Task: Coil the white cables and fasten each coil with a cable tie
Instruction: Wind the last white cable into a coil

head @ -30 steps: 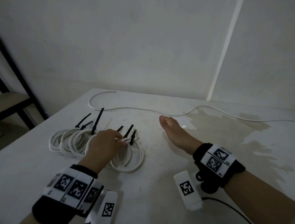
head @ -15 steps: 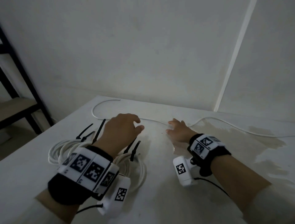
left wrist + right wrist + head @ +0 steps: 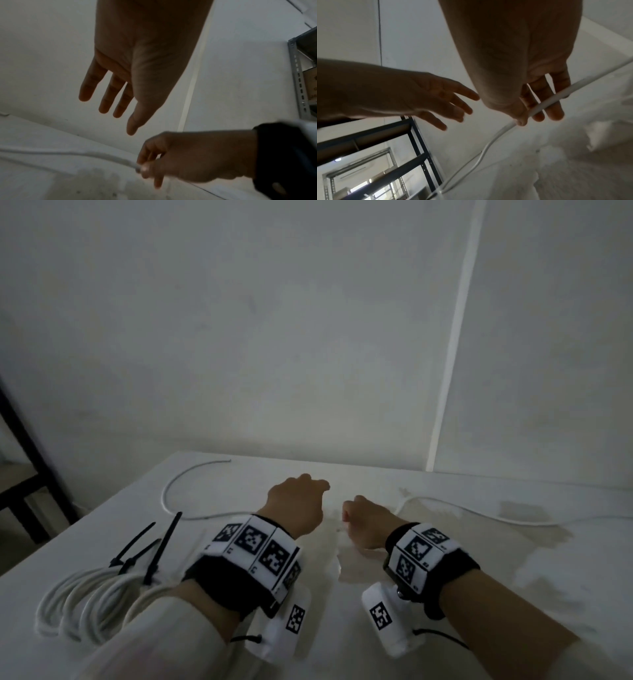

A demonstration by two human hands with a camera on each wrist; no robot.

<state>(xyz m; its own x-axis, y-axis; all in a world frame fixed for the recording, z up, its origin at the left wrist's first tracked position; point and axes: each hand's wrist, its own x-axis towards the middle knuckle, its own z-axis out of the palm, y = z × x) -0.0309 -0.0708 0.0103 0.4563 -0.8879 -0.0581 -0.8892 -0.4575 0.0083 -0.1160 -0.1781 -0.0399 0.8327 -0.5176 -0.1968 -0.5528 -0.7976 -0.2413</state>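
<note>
**Right hand takes up loose white cable as left hand reaches in**

Half a second on, both hands have moved farther across the white counter (image 3: 342, 628) toward the wall. The right hand (image 3: 368, 523), which lay near the loose white cable (image 3: 479, 513) in the earlier frame, now pinches it: in the right wrist view the cable (image 3: 544, 104) runs across the underside of the fingers (image 3: 556, 111) with the thumb pressed against it. The left hand (image 3: 298, 508), a second ago curled on a finished coil, has left the bundles behind and hovers just left of the right hand, fingers straight and spread in the left wrist view (image 3: 137, 81), holding nothing and not touching the cable.

From the right hand's grip, the cable trails left along the counter (image 3: 68, 153) to a loop near the far left corner (image 3: 171, 491), and right toward the counter's edge. The coiled white cables (image 3: 89, 601) lie at the near left, partly under the left forearm, with black cable ties (image 3: 161, 546) standing up from them.

Both wrists carry black bands with black-and-white square code markers (image 3: 253, 539); small characters beside the markers are too blurred to read. A dark metal shelf frame (image 3: 30, 453) stands at the left.
</note>
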